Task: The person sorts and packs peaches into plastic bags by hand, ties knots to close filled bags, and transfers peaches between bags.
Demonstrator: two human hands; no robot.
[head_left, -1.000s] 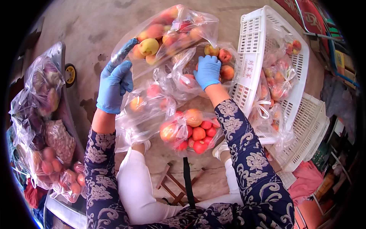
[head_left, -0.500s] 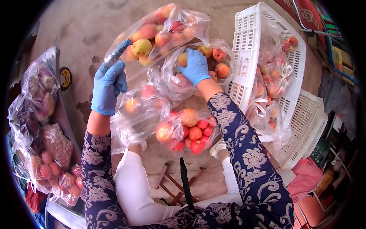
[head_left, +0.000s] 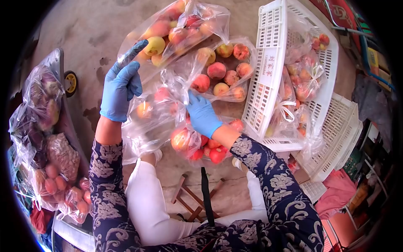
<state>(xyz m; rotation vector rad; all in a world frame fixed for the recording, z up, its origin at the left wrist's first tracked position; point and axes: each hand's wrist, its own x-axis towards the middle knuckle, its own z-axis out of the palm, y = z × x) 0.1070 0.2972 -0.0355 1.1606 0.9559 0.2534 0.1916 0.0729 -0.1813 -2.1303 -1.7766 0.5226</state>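
Observation:
My left hand [head_left: 119, 90], in a blue glove, is closed with the index finger stretched out, at the edge of clear plastic film beside a large bag of peaches [head_left: 178, 35]. My right hand [head_left: 202, 113], also gloved in blue, pinches the clear film of a plastic bag [head_left: 176, 86]; its fingertips are partly hidden by the film. Right behind it lies an open bag with several loose peaches [head_left: 216, 70]. Below the left hand is a mostly slack bag with a few peaches [head_left: 143, 110]. Under my right forearm sits a bag of red fruit [head_left: 180, 138].
A white plastic crate [head_left: 264, 75] with bagged peaches [head_left: 300, 80] stands on the right, with another crate [head_left: 331, 134] beside it. On the left, a cart [head_left: 58, 63] carries bagged produce [head_left: 46, 96]. A small wooden stool frame [head_left: 195, 206] is between my legs.
My right hand has moved down and left, off the open peach bag to the plastic film, uncovering the peaches there. My left hand has barely moved.

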